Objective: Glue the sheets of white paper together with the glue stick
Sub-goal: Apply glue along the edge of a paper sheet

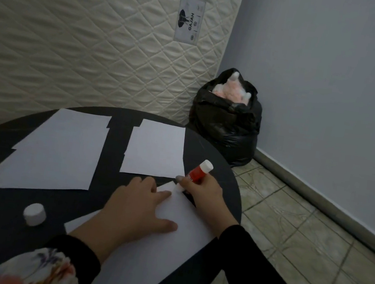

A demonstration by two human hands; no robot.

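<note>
A red glue stick [197, 172], its white end tilted up and away, is gripped in the right hand [205, 193] with its lower tip pressed to the far corner of a white sheet [167, 240] near the round tabletop's [228, 183] right edge. The left hand [138, 209] lies flat, fingers spread, on that sheet. Two paper stacks [57, 150] [156, 149] lie toward the far edge; a white cap [34, 213] stands near the left.

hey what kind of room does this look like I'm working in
Probably a spare or storage corner of a home: a quilted mattress stands upright against the wall, a stuffed black bin bag sits on the tiled floor, and you work at a small round black table.
</note>
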